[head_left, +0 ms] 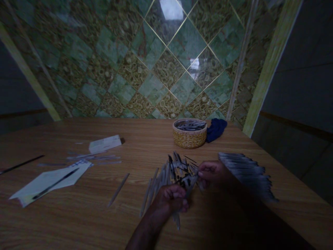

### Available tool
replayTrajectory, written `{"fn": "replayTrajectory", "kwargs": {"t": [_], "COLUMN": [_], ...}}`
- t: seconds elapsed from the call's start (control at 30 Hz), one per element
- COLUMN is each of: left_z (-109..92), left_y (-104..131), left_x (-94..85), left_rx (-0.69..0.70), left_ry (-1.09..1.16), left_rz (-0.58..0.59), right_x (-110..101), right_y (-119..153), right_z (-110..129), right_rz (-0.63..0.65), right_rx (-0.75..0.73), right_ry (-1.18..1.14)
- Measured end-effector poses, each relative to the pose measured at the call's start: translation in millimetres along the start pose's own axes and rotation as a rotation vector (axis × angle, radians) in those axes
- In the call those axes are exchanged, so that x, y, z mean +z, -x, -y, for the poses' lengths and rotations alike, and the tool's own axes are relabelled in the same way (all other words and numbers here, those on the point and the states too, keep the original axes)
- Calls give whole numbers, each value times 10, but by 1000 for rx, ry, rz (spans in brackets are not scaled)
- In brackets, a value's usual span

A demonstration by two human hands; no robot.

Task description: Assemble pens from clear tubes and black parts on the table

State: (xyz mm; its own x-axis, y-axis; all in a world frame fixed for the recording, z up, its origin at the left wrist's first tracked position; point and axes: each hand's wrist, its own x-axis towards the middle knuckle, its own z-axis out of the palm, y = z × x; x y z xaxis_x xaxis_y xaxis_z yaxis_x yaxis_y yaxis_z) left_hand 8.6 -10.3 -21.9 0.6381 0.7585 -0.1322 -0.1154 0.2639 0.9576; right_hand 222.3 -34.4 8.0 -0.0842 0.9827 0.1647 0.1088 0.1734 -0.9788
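Near the middle of the wooden table, my left hand is closed around a pale, slim stick-like piece that slants up to the right. My right hand pinches at the upper end of that piece, its fingers pressed together. Under and beyond both hands lies a loose pile of grey and black slim pieces, partly hidden by the fingers. A row of similar dark-tipped pieces lies to the right, partly behind my right forearm. Dim light and blur hide fine detail.
A woven basket full of slim pieces stands behind the pile, beside a dark blue cloth. To the left are a white box, clear strips, a folded paper with a pen, and a single stick. A tiled wall rises behind.
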Motion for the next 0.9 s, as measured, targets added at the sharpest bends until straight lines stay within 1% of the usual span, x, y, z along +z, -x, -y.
{"fn": "replayTrajectory", "kwargs": {"t": [0.07, 0.17, 0.33, 0.47, 0.57, 0.67, 0.8, 0.9], "left_z": [-6, -9, 10, -5, -41, -67, -68, -49], "left_y": [5, 25, 43, 46, 54, 63, 66, 54], "left_x": [-16, -33, -34, -13, -1, 4, 7, 3], "left_rx": [0, -2, -32, -33, -32, -29, -27, -21], "left_ry": [-23, -62, -118, -117, -96, -51, -55, -73], "left_rz": [3, 15, 77, 73, 82, 108, 79, 83], "right_x": [-93, -178, -205, -221, -244, -253, -247, -253], "right_y": [38, 75, 81, 78, 74, 62, 42, 38], "right_z": [70, 148, 178, 154, 121, 79, 16, -9], "right_rz": [80, 156, 242, 266, 279, 263, 243, 261], "right_rx": [26, 37, 20, 31, 52, 73, 98, 95], "right_ry": [93, 199, 260, 230, 142, 62, 34, 31]}}
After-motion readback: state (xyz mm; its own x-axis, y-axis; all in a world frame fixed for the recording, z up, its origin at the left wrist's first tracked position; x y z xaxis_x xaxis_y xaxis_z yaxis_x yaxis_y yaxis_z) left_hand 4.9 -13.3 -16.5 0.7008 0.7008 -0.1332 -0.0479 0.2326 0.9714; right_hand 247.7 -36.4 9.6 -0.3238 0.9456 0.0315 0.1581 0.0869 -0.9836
